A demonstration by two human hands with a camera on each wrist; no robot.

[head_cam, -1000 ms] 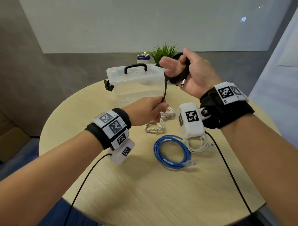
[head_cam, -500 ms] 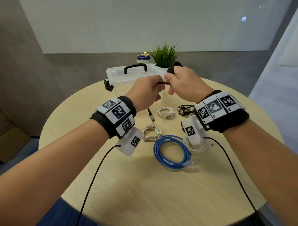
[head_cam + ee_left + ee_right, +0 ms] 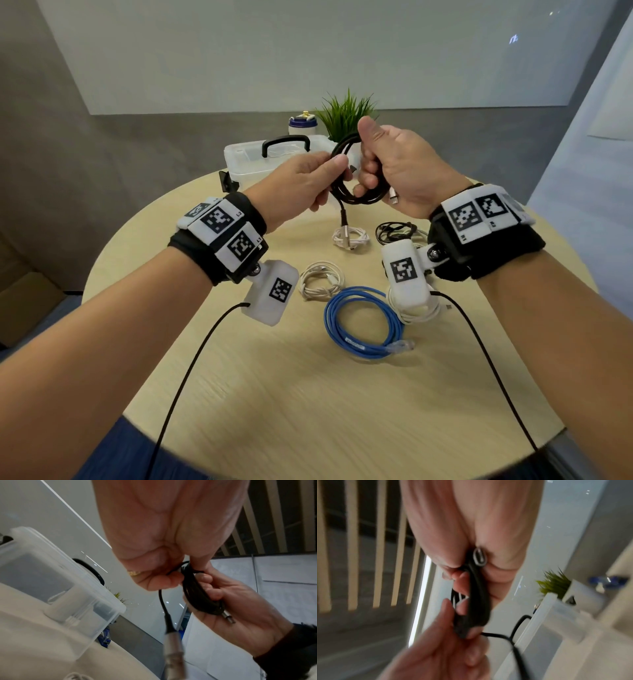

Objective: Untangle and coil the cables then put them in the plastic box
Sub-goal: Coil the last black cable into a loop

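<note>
A black cable [image 3: 364, 201] is wound into a small coil and held above the table between both hands. My right hand [image 3: 369, 156] grips the coil's right side, fingers curled through the loop [image 3: 197, 592]. My left hand [image 3: 334, 181] pinches its left side [image 3: 477, 599]. A short free end with a silver plug [image 3: 344, 224] hangs below the left hand. The other plug [image 3: 394, 197] sticks out by the right palm. The clear plastic box [image 3: 246, 161] stands behind the hands, with its lid and black handle [image 3: 286, 141] on top.
On the round wooden table [image 3: 274, 394] lie a blue coiled cable [image 3: 363, 322], white coils [image 3: 320, 281] [image 3: 351, 236] [image 3: 418, 313] and a black tangle [image 3: 394, 231]. A potted plant [image 3: 346, 113] and a small jar [image 3: 302, 123] stand behind the box.
The left hand has risen from low over the table to the coil and now pinches it. The long hanging stretch has been wound in, leaving a short tail. The right hand dropped slightly.
</note>
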